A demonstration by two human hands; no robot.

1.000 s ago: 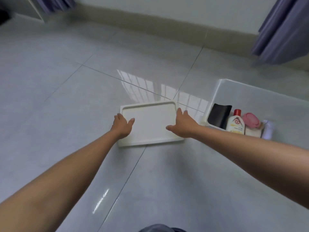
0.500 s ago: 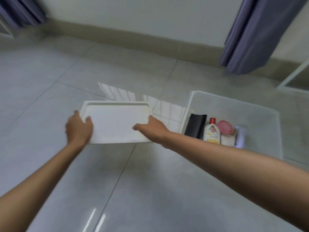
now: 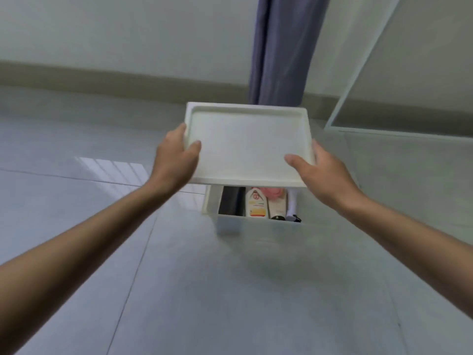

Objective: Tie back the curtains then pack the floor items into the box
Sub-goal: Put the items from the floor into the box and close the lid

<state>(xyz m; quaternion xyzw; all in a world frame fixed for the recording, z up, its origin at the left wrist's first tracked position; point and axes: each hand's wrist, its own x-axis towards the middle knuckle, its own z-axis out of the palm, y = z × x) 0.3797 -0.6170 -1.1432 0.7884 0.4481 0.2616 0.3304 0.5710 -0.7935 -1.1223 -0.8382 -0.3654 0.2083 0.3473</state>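
I hold a white rectangular lid in the air, level, above the translucent box on the floor. My left hand grips its left edge and my right hand grips its right front corner. The lid hides most of the box's opening. Under its near edge I see a dark flat item, a white bottle with an orange label, a pink item, a beige tube and a white bottle packed in the box.
A grey-blue curtain hangs gathered against the wall behind the box. A white frame slants up at the right. Glossy grey floor tiles spread around the box, with a beige skirting along the wall.
Both hands lifted the lid off the floor and carried it right, over the box. The view swung right and up, bringing the curtain to the centre.
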